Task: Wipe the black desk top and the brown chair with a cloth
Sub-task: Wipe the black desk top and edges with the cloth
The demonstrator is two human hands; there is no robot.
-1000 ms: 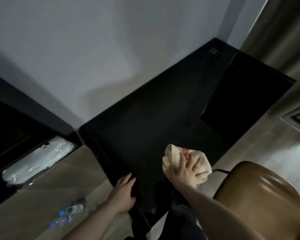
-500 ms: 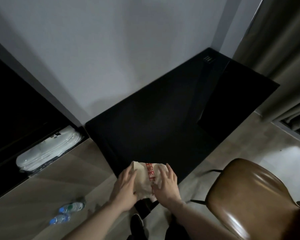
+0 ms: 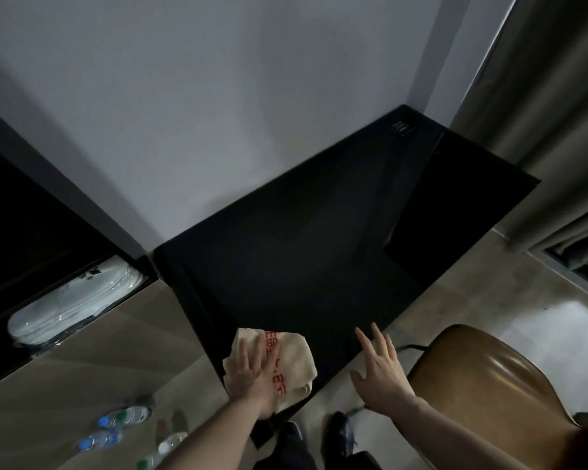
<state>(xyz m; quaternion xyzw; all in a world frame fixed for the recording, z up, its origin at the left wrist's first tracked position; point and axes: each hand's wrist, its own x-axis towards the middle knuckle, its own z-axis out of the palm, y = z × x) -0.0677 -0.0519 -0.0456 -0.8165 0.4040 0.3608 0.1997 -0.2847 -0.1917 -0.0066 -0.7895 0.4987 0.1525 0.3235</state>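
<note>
The left hand (image 3: 252,371) presses flat, fingers straight, on the cloth (image 3: 286,364) at the near left corner of the desk (image 3: 302,252). The right hand (image 3: 381,371) hovers open, empty, over the near edge, beside the chair (image 3: 482,395).

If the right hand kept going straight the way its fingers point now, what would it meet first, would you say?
Probably the black desk top: the open right hand points up-frame across its near edge. Whether it hovers or touches, I cannot tell. Nothing else lies ahead before the wall.
</note>
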